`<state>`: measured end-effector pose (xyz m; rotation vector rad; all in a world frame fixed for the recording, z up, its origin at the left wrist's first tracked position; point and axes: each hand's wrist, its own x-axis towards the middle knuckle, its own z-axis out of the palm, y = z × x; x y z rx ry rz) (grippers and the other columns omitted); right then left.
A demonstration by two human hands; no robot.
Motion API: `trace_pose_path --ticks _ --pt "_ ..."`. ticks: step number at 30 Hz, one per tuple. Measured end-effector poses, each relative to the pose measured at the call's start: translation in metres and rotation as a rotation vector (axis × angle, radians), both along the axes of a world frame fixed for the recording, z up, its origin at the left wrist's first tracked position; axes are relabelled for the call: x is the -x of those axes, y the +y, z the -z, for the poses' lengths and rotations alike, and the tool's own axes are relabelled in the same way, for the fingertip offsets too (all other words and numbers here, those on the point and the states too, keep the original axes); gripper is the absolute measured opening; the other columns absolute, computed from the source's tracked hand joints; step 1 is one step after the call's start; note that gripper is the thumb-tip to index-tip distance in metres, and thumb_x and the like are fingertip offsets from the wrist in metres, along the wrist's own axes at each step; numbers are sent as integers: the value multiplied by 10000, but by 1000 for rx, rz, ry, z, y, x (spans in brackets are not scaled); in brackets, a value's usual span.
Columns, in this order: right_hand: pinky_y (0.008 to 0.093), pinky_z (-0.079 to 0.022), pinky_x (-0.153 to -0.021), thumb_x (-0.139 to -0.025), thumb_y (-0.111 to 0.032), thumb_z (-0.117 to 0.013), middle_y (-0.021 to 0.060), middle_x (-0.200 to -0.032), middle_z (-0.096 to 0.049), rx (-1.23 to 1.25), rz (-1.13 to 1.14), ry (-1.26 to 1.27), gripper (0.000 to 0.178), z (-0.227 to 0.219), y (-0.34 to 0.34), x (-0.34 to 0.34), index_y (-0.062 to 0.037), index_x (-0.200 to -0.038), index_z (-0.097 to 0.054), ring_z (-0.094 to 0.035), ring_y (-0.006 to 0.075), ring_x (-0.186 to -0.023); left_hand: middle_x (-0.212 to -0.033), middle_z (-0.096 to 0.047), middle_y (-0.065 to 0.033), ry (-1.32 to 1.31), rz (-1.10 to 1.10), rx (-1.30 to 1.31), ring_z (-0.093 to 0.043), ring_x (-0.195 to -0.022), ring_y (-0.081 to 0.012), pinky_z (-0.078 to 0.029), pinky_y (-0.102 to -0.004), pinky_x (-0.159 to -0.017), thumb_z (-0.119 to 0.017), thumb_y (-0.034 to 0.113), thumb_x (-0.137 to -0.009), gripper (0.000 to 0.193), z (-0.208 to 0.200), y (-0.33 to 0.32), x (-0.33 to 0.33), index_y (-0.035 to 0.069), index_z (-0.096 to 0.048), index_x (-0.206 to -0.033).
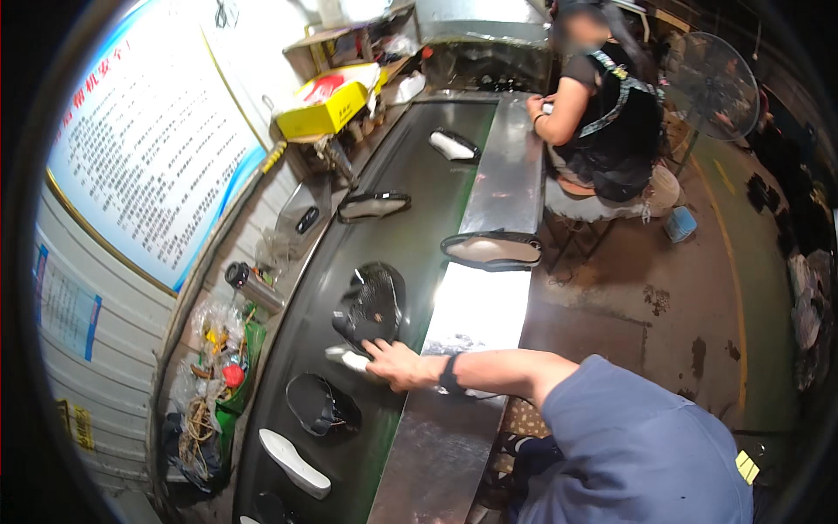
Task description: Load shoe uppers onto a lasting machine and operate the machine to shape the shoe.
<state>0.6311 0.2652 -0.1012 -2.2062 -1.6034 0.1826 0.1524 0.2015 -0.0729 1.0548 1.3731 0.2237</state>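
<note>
From the lower right my right arm, in a blue-grey short sleeve with a dark wristband, reaches over the dark belt. My right hand point(397, 365) is closed at the end of a white shoe sole point(347, 358), which it partly covers. Touching or just beside the fingers is a black shoe upper point(371, 306); which of the two I cannot tell. Nearer on the belt are another black upper point(321, 406) and a white sole point(295, 463) lying flat. My left hand is out of view.
A metal ledge point(454, 445) edges the belt point(419, 175), with a pale-bottomed black shoe point(493, 251) across it. Farther shoes point(374, 206) lie on the belt. Left stand a thermos point(253, 286) and bagged odds and ends. A co-worker point(602, 113) sits by the far end, near a fan point(711, 86).
</note>
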Motion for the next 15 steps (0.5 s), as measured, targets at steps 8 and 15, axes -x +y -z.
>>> trace_pose_path --ticks 8,15 --pt "500 -555 -847 -551 -207 -853 278 -1496 -353 113 -40 191 743 -60 -104 139 -29 -1217 -576 -516 437 -1177 -1310 -581 -197 -790 -84 437 -562 -1217 -315 -461 -479 -1036 -617 312 -987 560 51 49 -155 5 -453 -1426" --pt "503 -502 -821 -853 -257 -714 231 -1001 -631 -105 212 535 406 -92 -190 197 -4 -1142 -582 -610 421 -971 -1419 -486 -136 -874 -32 409 -511 -1260 -369 -461 -560 -1040 -600 67 -860 678 47 26 -134 134 -371 -1495"
